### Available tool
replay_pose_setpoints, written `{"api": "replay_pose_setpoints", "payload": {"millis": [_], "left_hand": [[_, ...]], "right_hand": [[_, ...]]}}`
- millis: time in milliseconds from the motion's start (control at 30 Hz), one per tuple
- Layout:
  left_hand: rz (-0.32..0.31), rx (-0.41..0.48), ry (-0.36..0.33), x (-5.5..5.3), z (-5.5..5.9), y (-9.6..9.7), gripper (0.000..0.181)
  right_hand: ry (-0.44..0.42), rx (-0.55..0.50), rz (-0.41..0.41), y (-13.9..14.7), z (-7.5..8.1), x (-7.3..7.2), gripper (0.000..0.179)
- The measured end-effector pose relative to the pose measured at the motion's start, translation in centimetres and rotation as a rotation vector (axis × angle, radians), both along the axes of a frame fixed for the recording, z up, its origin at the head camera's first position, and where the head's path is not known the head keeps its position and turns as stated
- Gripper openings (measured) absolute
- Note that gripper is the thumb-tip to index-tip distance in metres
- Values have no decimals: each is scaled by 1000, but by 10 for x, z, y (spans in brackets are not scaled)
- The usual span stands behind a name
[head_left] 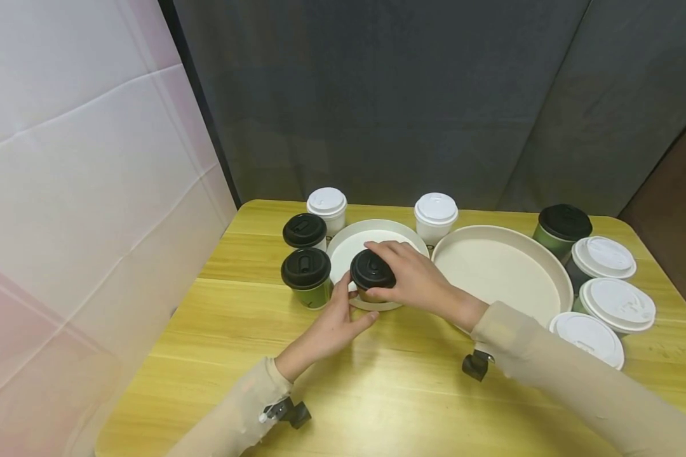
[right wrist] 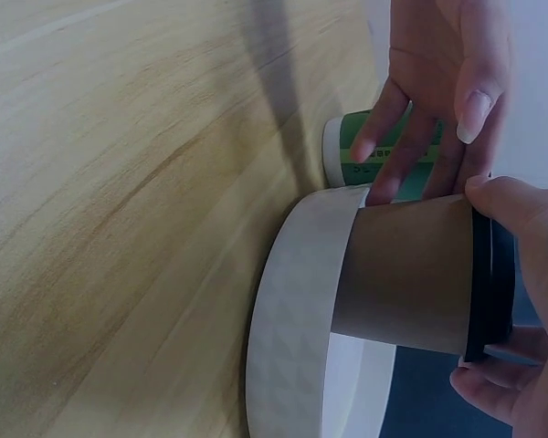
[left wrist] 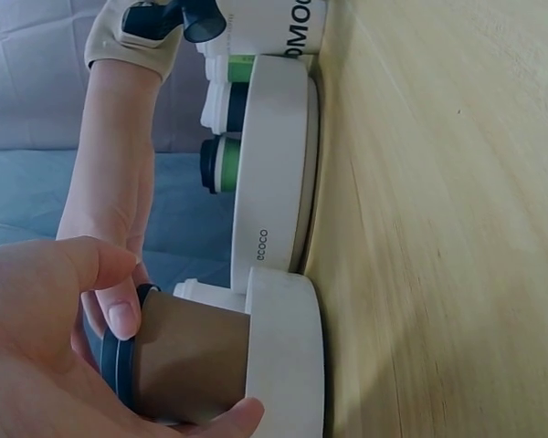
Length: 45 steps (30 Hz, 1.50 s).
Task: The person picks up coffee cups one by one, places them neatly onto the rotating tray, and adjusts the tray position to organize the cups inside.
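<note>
A brown paper cup (right wrist: pixel 406 274) with a black lid (head_left: pixel 373 269) stands within the rim of the smaller round white tray (head_left: pixel 351 244). My right hand (head_left: pixel 414 276) grips it at the lid, thumb on one side and fingers on the other. Beside the cup, my left hand (head_left: pixel 333 324) has its fingers extended and thumb spread, with fingertips close to the cup's side; whether they touch it I cannot tell. The tray wall hides the cup's base. Just left of the left hand stands a green cup with a black lid (head_left: pixel 306 273).
Behind the green cup are another black-lidded cup (head_left: pixel 305 231) and a white-lidded cup (head_left: pixel 327 204). One more white cup (head_left: pixel 436 212) stands behind the trays. A larger cream tray (head_left: pixel 491 270) lies to the right, flanked by a black-lidded green cup (head_left: pixel 563 225) and several white-lidded cups (head_left: pixel 617 301).
</note>
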<state>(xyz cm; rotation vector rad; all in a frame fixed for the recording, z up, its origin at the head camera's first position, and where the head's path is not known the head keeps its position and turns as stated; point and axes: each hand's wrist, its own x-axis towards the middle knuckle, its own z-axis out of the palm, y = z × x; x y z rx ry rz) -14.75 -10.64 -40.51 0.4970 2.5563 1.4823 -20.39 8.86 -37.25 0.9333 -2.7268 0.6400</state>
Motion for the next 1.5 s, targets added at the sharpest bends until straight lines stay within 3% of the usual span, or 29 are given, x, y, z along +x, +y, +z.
{"api": "replay_pose_setpoints", "payload": {"millis": [1000, 1300, 1500], "left_hand": [[44, -109, 20, 1, -1, -3, 92], [56, -156, 8, 7, 1, -6, 95], [34, -190, 12, 18, 4, -8, 94]], "right_hand": [[20, 70, 11, -5, 4, -1, 84], [19, 64, 9, -4, 4, 0, 86], [46, 63, 5, 2, 15, 3, 86]]}}
